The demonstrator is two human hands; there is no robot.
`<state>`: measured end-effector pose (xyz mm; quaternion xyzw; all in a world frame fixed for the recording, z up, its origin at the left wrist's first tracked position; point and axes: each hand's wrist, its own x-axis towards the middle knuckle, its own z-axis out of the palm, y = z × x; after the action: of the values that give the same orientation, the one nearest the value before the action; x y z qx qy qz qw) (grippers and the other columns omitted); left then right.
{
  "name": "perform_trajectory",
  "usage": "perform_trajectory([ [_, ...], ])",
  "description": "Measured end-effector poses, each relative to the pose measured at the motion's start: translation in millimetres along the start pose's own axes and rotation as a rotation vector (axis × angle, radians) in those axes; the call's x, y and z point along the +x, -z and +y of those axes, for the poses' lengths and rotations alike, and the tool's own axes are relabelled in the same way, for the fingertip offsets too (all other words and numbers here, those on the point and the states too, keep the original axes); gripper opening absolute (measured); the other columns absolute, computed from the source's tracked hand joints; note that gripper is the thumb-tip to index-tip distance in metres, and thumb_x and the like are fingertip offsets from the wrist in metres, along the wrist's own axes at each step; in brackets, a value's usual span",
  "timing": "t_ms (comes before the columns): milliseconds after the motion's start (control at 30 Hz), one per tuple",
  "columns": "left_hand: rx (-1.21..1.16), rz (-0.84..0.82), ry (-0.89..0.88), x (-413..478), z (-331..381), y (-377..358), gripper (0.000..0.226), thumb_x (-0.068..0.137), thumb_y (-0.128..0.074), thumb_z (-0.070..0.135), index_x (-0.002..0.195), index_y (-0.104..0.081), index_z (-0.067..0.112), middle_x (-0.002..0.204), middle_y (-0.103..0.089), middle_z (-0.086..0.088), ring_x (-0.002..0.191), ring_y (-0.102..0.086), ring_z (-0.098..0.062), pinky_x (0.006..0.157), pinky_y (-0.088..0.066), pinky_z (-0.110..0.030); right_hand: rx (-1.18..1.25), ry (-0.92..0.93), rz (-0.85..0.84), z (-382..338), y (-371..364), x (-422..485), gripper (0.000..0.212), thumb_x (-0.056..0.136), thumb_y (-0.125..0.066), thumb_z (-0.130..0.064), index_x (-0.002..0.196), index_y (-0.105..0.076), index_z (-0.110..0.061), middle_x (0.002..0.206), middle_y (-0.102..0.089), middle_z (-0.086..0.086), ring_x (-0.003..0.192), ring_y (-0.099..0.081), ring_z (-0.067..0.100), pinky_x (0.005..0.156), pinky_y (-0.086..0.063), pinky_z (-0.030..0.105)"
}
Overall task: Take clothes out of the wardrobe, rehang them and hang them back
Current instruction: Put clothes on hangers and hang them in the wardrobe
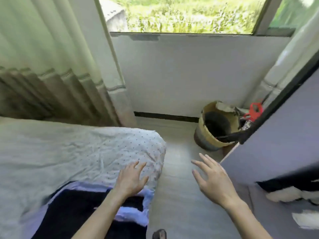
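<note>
1. The left half of the scene is taken up by a bed [60,149], which is covered with a crumpled pale sheet printed with small dots.
2. A pale green curtain [51,54] is hung at the far left, behind the bed.
3. The right edge is filled by a grey door panel [284,135] with a dark rim, swung out over the floor; dark and white fabric [291,190] is seen below it, too blurred to be identified.
4. A window [189,14] is set in the far wall, and green plants are seen through it.
5. A strip of grey floor [179,195] is left between the bed and the door panel.
6. A dark garment [72,214] with lavender edging is laid on the near corner of the bed, well apart from the door panel.
7. A woven basket [213,128] is stood on the floor at the far right, just beside the door panel.
8. The right hand [213,178] is held over the floor; its fingers [205,157] are straight and spread apart, and nothing is gripped.
9. The left hand [132,180] is laid flat on the sheet at the far edge of the garment; its fingers [142,165] are straight and apart, and nothing is held.
10. A red object [255,109] is seen behind the basket, partly hidden.
</note>
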<state>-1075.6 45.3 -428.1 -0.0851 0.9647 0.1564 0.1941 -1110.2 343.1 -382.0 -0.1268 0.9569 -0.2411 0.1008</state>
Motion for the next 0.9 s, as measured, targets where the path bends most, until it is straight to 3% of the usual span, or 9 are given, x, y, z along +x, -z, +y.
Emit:
perform_trajectory([
  [300, -0.267, 0.064, 0.483, -135.2, -128.7, -41.1, 0.06, 0.101, -0.038, 0.051, 0.156, -0.023, 0.035, 0.164, -0.02, 0.004, 0.151, -0.015, -0.019, 0.122, -0.016, -0.044, -0.07, 0.446, -0.281, -124.6, -92.0, 20.0, 0.044, 0.101, -0.04, -0.054, 0.144, -0.046, -0.045, 0.162, -0.029, -0.015, 0.152, -0.015, 0.007, 0.121, -0.013, 0.027],
  [633, -0.471, 0.226, 0.894, -241.4, -136.9, -103.6, 0.058, 0.1, -0.042, 0.049, 0.154, -0.03, 0.033, 0.162, -0.026, 0.001, 0.148, -0.024, -0.02, 0.119, -0.025, -0.04, -0.208, 0.851, -0.562, -187.8, -144.2, 16.0, 0.046, 0.105, -0.035, -0.05, 0.15, -0.038, -0.044, 0.164, -0.022, -0.016, 0.154, -0.007, 0.008, 0.121, -0.009, 0.026],
  [733, -0.563, 0.228, 0.96, -261.0, -127.3, -130.7, 0.058, 0.1, -0.043, 0.048, 0.154, -0.031, 0.032, 0.161, -0.027, 0.002, 0.147, -0.025, -0.018, 0.119, -0.024, -0.035, -0.259, 0.907, -0.629, -194.0, -168.4, 8.1, 0.047, 0.105, -0.033, -0.051, 0.152, -0.033, -0.046, 0.165, -0.019, -0.017, 0.153, -0.006, 0.006, 0.12, -0.007, 0.023],
  [900, -0.636, 0.152, 1.047, -286.4, -151.5, -162.1, 0.057, 0.101, -0.043, 0.044, 0.155, -0.029, 0.03, 0.162, -0.024, 0.001, 0.148, -0.024, -0.017, 0.119, -0.025, -0.035, -0.354, 0.944, -0.755, -221.9, -225.6, -9.3, 0.05, 0.106, -0.03, -0.05, 0.155, -0.029, -0.042, 0.166, -0.02, -0.011, 0.155, -0.007, 0.013, 0.124, -0.009, 0.03],
])
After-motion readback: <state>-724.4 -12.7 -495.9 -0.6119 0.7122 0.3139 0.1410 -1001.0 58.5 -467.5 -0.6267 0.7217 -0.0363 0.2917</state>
